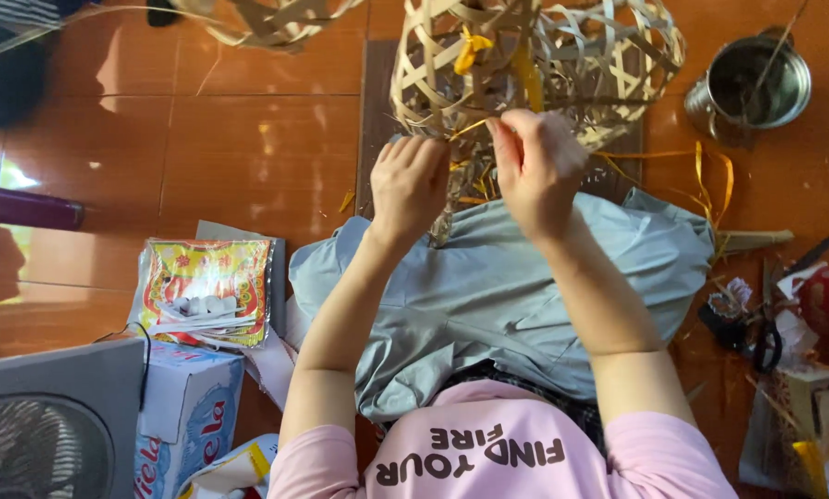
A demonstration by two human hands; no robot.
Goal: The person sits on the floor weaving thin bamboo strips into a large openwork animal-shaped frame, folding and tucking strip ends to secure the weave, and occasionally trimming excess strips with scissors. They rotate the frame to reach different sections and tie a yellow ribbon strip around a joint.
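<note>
Sitting over an orange tiled floor (248,157) with grey cloth (488,296) spread across the lap. Near left: a fan (45,434), a cardboard box (188,407), a bright foil packet (209,291). Near right: black scissors (756,337). Farther on, left hand (410,185) curled shut against the lower rim of a woven bamboo basket (535,65); right hand (536,166) pinched together on a yellow ribbon (475,127) at that rim. Far right, a metal pot (752,85).

i see open floor (248,157) left of the woven basket (535,65); metal pot (756,83) and scissors (756,337) crowd the right.
</note>
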